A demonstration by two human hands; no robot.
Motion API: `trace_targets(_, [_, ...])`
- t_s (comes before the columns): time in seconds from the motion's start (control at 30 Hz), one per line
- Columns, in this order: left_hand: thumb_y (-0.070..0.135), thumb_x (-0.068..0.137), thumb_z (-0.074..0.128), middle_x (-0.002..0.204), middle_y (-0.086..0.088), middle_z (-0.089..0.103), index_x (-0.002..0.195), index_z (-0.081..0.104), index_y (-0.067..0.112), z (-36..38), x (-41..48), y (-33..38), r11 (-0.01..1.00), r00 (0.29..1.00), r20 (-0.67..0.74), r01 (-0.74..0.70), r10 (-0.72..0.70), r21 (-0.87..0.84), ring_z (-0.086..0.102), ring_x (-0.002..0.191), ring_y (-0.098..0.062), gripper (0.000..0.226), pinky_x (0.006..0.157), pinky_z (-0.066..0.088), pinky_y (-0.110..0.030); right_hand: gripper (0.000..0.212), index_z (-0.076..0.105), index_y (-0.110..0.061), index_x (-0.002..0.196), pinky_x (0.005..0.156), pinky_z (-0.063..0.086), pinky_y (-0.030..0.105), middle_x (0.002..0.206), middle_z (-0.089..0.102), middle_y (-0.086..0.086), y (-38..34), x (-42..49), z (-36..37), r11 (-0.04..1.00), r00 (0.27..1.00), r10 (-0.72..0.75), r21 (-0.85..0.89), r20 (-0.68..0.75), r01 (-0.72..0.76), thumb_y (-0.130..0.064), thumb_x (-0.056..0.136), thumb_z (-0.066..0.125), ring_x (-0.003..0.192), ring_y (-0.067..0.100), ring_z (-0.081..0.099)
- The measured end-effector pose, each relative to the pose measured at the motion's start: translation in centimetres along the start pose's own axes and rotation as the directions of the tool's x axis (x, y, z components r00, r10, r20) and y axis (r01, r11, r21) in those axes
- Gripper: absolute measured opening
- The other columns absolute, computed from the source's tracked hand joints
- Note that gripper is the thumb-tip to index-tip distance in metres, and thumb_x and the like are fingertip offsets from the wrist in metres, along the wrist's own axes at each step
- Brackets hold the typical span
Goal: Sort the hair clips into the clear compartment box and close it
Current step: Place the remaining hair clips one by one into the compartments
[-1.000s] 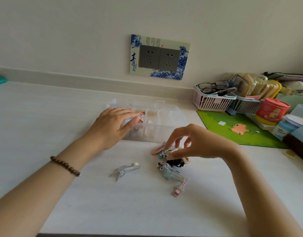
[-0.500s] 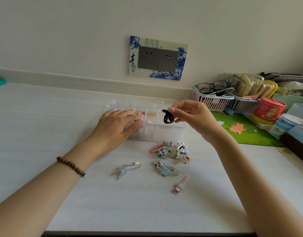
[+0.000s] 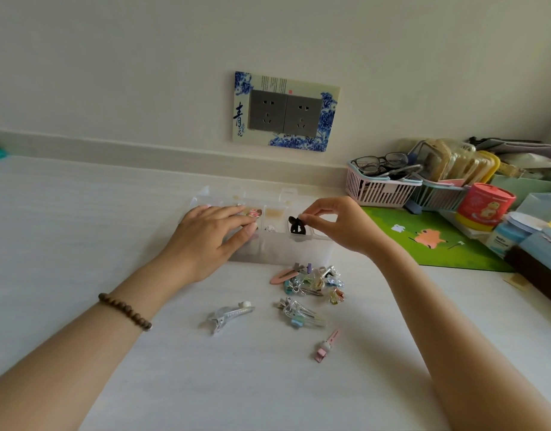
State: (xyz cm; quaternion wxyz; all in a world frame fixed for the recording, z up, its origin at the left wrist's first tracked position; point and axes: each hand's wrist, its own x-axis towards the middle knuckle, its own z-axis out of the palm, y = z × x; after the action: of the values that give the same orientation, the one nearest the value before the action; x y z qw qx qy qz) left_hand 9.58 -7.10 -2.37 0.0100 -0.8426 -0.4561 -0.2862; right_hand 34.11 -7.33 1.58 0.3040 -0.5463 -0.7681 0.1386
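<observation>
The clear compartment box (image 3: 280,253) stands open on the white table, its lid tilted back toward the wall. My left hand (image 3: 210,237) rests flat on the box's left side, fingers spread over it. My right hand (image 3: 336,223) pinches a small black hair clip (image 3: 296,227) above a right-hand compartment. A pile of small coloured hair clips (image 3: 313,283) lies just in front of the box. Nearer to me lie a silver clip (image 3: 229,315), a cluster of clear clips (image 3: 300,312) and a pink clip (image 3: 326,346).
A pink basket (image 3: 379,189) with glasses, a second basket, a red tub (image 3: 484,205) and boxes crowd the right side on and behind a green mat (image 3: 432,241). A wall socket plate (image 3: 285,112) is behind the box.
My right hand picked the black clip out of the pile, lifted it to the box and has now lowered it over a right-hand compartment. My left hand stayed on the box.
</observation>
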Motion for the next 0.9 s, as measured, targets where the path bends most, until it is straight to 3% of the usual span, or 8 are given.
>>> trace_targets(0.1, [0.074, 0.077, 0.000, 0.140, 0.010, 0.044, 0.125, 0.050, 0.035, -0.1, 0.0, -0.1, 1.000, 1.000, 0.006, -0.005, 0.005, 0.002, 0.036, 0.129, -0.008, 0.080, 0.108, 0.017, -0.032, 0.039, 0.072, -0.020, 0.096, 0.107, 0.025, 0.035, 0.111, 0.068, -0.007, 0.6, 0.1, 0.1, 0.984, 0.998, -0.055, -0.166, 0.015, 0.056, -0.048, 0.090, 0.046, 0.110, 0.010, 0.056])
trace_targets(0.2, [0.075, 0.077, 0.001, 0.141, 0.009, 0.043, 0.127, 0.048, 0.036, -0.1, 0.0, -0.2, 1.000, 1.000, 0.021, -0.008, 0.008, 0.004, 0.035, 0.130, -0.009, 0.079, 0.107, 0.016, -0.031, 0.045, 0.071, -0.025, 0.102, 0.104, 0.020, 0.031, 0.127, 0.056, -0.007, 0.5, -0.2, 0.3, 0.967, 0.999, -0.045, -0.252, 0.005, 0.045, -0.052, 0.091, 0.036, 0.123, 0.013, 0.039])
trace_targets(0.27, [0.075, 0.078, 0.012, 0.139, 0.008, 0.046, 0.126, 0.050, 0.035, -0.7, 0.1, -0.1, 0.999, 0.999, 0.037, -0.029, 0.031, -0.040, 0.034, 0.130, -0.010, 0.073, 0.107, 0.017, -0.029, 0.040, 0.068, -0.025, 0.108, 0.106, 0.026, 0.032, 0.130, 0.054, -0.005, -0.3, -0.7, -0.1, 0.951, 0.994, -0.104, -0.296, -0.031, 0.091, -0.049, 0.091, 0.041, 0.123, 0.013, 0.041])
trace_targets(0.37, [0.067, 0.074, 0.051, 0.110, 0.014, 0.065, 0.100, 0.067, 0.033, -2.5, 0.0, 1.2, 0.976, 0.989, -0.034, -0.145, 0.142, -0.161, 0.050, 0.110, -0.004, 0.045, 0.096, 0.036, -0.027, 0.032, 0.069, -0.022, 0.102, 0.097, 0.043, 0.025, 0.114, 0.064, -0.006, -2.0, -2.0, -0.9, 0.980, 0.980, -0.188, -0.076, -0.060, 0.183, -0.044, 0.087, 0.052, 0.106, 0.005, 0.057])
trace_targets(0.47, [0.049, 0.061, 0.076, 0.072, 0.016, 0.066, 0.078, 0.071, 0.030, -4.6, -0.9, 3.2, 0.892, 0.952, 0.288, 0.039, 0.104, -0.451, 0.057, 0.071, 0.001, 0.026, 0.065, 0.043, -0.015, 0.030, 0.071, -0.019, 0.094, 0.085, 0.049, 0.019, 0.093, 0.071, -0.010, -2.9, -3.6, -0.8, 0.972, 0.982, -0.186, 0.142, -0.021, 0.187, -0.042, 0.086, 0.054, 0.088, 0.001, 0.064])
trace_targets(0.57, [0.044, 0.059, 0.081, 0.082, 0.011, 0.069, 0.087, 0.068, 0.030, -4.3, -1.6, 3.2, 0.917, 0.750, 0.654, 0.185, 0.100, -0.353, 0.060, 0.070, -0.003, 0.034, 0.063, 0.048, -0.017, 0.024, 0.072, -0.015, 0.086, 0.073, 0.052, 0.027, 0.080, 0.072, -0.006, -2.9, -4.3, -0.5, 0.973, 0.983, -0.159, 0.186, 0.091, 0.140, -0.036, 0.082, 0.061, 0.074, 0.009, 0.064])
trace_targets(0.73, [0.035, 0.062, 0.082, 0.078, 0.006, 0.068, 0.083, 0.069, 0.024, -3.1, -1.7, 2.7, 0.908, 0.687, 0.726, 0.283, 0.033, -0.309, 0.056, 0.063, -0.006, 0.027, 0.062, 0.049, -0.027, 0.025, 0.074, -0.020, 0.086, 0.064, 0.047, 0.012, 0.081, 0.072, -0.009, -3.1, -4.7, -0.1, 0.990, 0.892, -0.122, 0.116, 0.436, 0.078, -0.041, 0.072, 0.071, 0.069, 0.001, 0.061])
trace_targets(0.9, [0.028, 0.068, 0.078, 0.077, -0.002, 0.068, 0.081, 0.070, 0.020, -2.6, -1.5, 2.9, 0.874, 0.766, 0.642, 0.306, 0.010, -0.378, 0.059, 0.065, -0.011, 0.018, 0.064, 0.052, -0.030, 0.021, 0.072, -0.025, 0.088, 0.062, 0.045, 0.015, 0.084, 0.071, -0.007, -2.9, -4.9, 0.6, 0.996, 0.847, -0.089, 0.072, 0.524, 0.060, -0.036, 0.070, 0.077, 0.066, -0.002, 0.056])
